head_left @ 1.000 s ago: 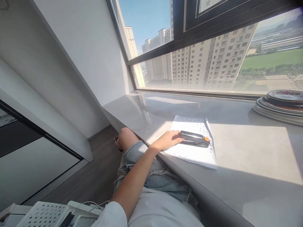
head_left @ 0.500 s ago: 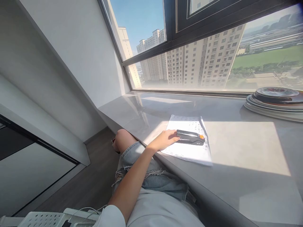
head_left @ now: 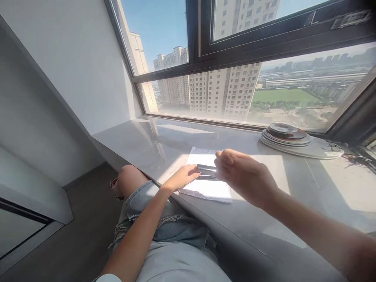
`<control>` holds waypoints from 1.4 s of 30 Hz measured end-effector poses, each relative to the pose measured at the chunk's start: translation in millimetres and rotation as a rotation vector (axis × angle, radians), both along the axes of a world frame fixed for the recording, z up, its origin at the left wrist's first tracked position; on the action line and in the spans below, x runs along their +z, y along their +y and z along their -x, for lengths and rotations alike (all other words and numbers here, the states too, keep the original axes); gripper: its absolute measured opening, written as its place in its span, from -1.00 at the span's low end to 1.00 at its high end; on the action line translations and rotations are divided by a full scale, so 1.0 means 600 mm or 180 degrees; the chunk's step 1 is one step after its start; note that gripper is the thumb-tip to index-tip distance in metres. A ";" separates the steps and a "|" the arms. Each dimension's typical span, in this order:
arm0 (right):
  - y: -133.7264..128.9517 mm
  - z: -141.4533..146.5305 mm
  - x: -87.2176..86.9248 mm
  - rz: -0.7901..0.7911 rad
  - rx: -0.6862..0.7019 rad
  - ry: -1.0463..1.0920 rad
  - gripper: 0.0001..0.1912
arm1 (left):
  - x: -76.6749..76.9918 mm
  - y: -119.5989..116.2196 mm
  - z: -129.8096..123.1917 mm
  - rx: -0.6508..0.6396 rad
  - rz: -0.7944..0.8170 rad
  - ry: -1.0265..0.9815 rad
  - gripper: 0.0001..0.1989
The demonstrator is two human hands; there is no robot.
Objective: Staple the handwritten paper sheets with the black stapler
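Observation:
My left hand (head_left: 182, 177) is closed on the near end of a black and grey stapler (head_left: 206, 169). The stapler lies across white sheets of paper (head_left: 205, 192) that have writing or print on them. In front of the stapler's far end is my right hand (head_left: 246, 174), slightly blurred and held above the papers. Its fingers are curled together, and whatever they may hold is too small to make out. The right hand hides the stapler's far end and part of the papers' right side.
The papers rest on a grey window ledge (head_left: 164, 145) crossed by sunlight and shadow. Stacked plates (head_left: 283, 137) stand at the right by the window frame (head_left: 235, 58), with thin dark items beside them. My legs are below the ledge's front edge.
My right hand has come into view from the right, over the stapler's far end. The view has turned to the right. My left hand stays on the stapler.

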State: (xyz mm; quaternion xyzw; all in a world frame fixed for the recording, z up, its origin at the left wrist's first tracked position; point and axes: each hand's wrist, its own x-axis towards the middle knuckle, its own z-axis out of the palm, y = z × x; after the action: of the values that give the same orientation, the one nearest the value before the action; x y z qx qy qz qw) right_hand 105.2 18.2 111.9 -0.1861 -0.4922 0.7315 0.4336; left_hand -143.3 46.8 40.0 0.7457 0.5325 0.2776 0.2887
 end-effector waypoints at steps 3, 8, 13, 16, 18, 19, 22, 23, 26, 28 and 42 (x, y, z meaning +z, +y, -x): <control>-0.017 0.036 -0.036 0.0313 0.0487 0.0189 -0.68 | -0.001 0.000 0.000 0.0012 0.0059 -0.0061 -0.69; -0.033 0.071 -0.099 0.0553 0.0745 0.0247 -0.65 | -0.009 0.004 0.002 -0.0079 -0.0033 -0.0090 -0.74; -0.031 0.070 -0.107 0.0697 0.0899 0.0299 -0.66 | -0.014 0.008 0.004 -0.0231 -0.0163 -0.0064 -0.74; -0.031 0.070 -0.105 0.0724 0.0984 0.0371 -0.67 | -0.014 0.007 0.006 -0.0239 -0.0138 -0.0033 -0.74; -0.030 0.069 -0.105 0.0755 0.0984 0.0385 -0.66 | -0.014 0.007 0.006 -0.0206 -0.0103 -0.0024 -0.73; -0.030 0.069 -0.105 0.0754 0.0969 0.0378 -0.64 | -0.014 0.007 0.007 -0.0203 -0.0093 -0.0026 -0.73; -0.029 0.069 -0.109 0.0665 0.0946 0.0340 -0.58 | -0.017 0.009 0.008 -0.0220 -0.0101 -0.0043 -0.72; -0.029 0.069 -0.110 0.0615 0.0959 0.0337 -0.58 | -0.018 0.009 0.008 -0.0225 -0.0105 -0.0048 -0.72; -0.030 0.068 -0.114 0.0483 0.1078 0.0352 -0.58 | -0.022 0.011 0.010 -0.0195 -0.0118 -0.0059 -0.70; -0.031 0.068 -0.115 0.0406 0.1183 0.0343 -0.59 | -0.024 0.012 0.010 -0.0207 -0.0131 -0.0091 -0.68; -0.037 0.070 -0.108 0.0369 0.1164 0.0421 -0.59 | -0.024 0.013 0.009 -0.0278 -0.0153 -0.0139 -0.66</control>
State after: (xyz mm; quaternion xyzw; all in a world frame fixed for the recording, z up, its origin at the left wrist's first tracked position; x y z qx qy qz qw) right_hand 63.4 -3.8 47.0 -0.0698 -0.4453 0.8358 0.3134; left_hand -148.7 54.8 25.6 0.7687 0.4861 0.2937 0.2941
